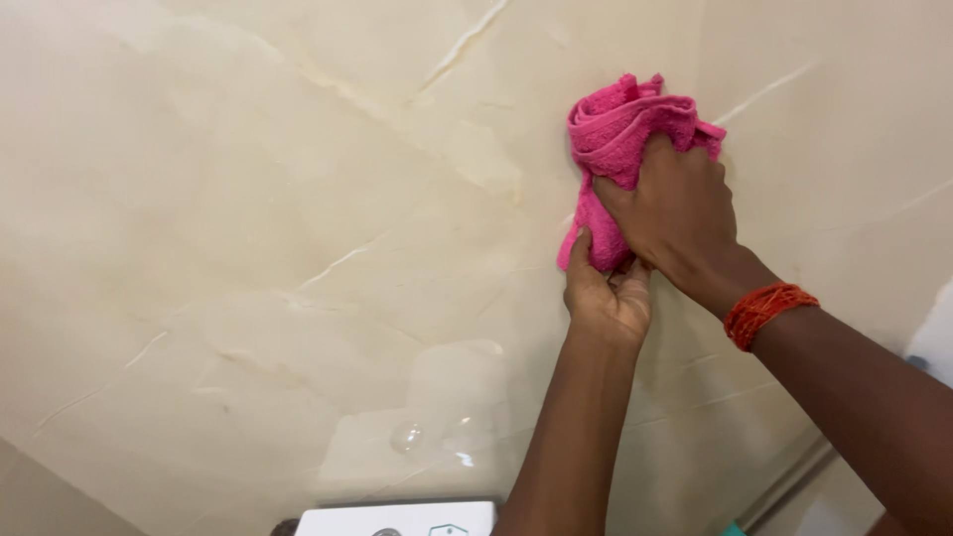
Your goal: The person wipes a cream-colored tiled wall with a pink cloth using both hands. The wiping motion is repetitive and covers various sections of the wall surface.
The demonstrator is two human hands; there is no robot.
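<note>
At the bottom edge, nearest the camera, a white appliance [397,518] with rounded corners is peeking into view, and its pale shape is reflecting in the glossy surface above it. From there the person's two bare forearms are rising toward a cream marble-patterned wall [228,199], which is filling nearly the whole view and is crossed by thin, light veins. The left hand [606,298] is sitting lower, its grip closing narrowly on the hanging bottom end of a pink cloth [620,134], thumb pressing on the fabric's left side and fingers curling beneath. Just above it, and touching it, the right hand [675,213] is pressing over the bunched middle of the same cloth, its grip wrapping tightly around the fabric with the knuckles facing the camera. An orange beaded bracelet [767,310] is circling the right wrist. The pink cloth is crumpled into folds, lying against the wall in the upper right part of the view, its top sticking out above the right hand's fingers. At the far right, a paler strip of another surface [933,333] is showing beside the wall's edge.
</note>
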